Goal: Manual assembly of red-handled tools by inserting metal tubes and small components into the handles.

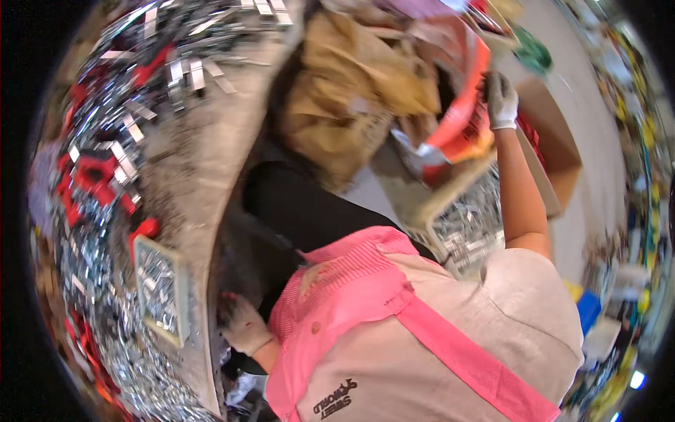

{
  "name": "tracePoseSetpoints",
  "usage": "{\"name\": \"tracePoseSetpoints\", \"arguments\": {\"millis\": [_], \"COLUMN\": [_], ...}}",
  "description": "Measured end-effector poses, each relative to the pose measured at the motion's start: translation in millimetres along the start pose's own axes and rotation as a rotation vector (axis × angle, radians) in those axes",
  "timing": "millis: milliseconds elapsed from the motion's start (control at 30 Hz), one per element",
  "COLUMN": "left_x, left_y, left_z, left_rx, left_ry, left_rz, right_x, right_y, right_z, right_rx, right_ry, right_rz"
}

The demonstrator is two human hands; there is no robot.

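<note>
My left hand, in a whitish glove with dark fingertips, is low beside the edge of the worktable. Its fingers are blurred and partly in shadow, and I cannot make out anything in them. Stretched out to the far right, my right hand wears a similar glove. Its fingers curl against the rim of an orange-red and white plastic bag and seem to grip it. A crumpled tan sack is beside that bag.
Heaps of shiny metal pieces cover the table, with red parts among them. A pale tray of metal pieces is near the edge. Another bin of metal pieces sits under my right arm, beside a cardboard box.
</note>
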State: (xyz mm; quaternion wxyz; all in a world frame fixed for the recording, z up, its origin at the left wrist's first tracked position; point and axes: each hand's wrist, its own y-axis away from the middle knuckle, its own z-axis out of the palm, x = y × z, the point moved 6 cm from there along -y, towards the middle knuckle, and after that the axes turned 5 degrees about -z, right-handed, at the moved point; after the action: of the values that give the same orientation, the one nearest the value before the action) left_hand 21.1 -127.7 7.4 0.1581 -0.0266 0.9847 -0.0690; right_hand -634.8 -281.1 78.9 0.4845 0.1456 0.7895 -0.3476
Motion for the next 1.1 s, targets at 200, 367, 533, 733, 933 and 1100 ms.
{"name": "tracePoseSetpoints", "arguments": {"millis": [200, 367, 533, 733, 933, 1100], "left_x": [-114, -129, -155, -174, -197, -153], "left_y": [29, 29, 13, 7, 11, -7], "left_z": [113, 113, 135, 146, 157, 140], "left_rx": [-0.604, -0.976, -0.736, -0.907, -0.486, 0.240], "left_ry": [-2.586, -2.732, -2.889, -2.811, -2.744, -2.485], "left_rz": [0.625, 1.422, 1.709, 1.544, 1.133, 0.564], "right_x": [245, 340, 365, 409, 400, 475], "right_y": [186, 340, 319, 289, 313, 321], "right_z": [-267, -239, -170, -143, -162, -168], "right_rx": [-0.023, -0.514, -0.966, -1.199, -1.163, -1.146], "right_ry": [1.032, 1.148, 1.311, 1.124, 0.964, 1.139], "right_rz": [0.672, 1.058, 0.286, -0.099, -0.397, 0.019]}}
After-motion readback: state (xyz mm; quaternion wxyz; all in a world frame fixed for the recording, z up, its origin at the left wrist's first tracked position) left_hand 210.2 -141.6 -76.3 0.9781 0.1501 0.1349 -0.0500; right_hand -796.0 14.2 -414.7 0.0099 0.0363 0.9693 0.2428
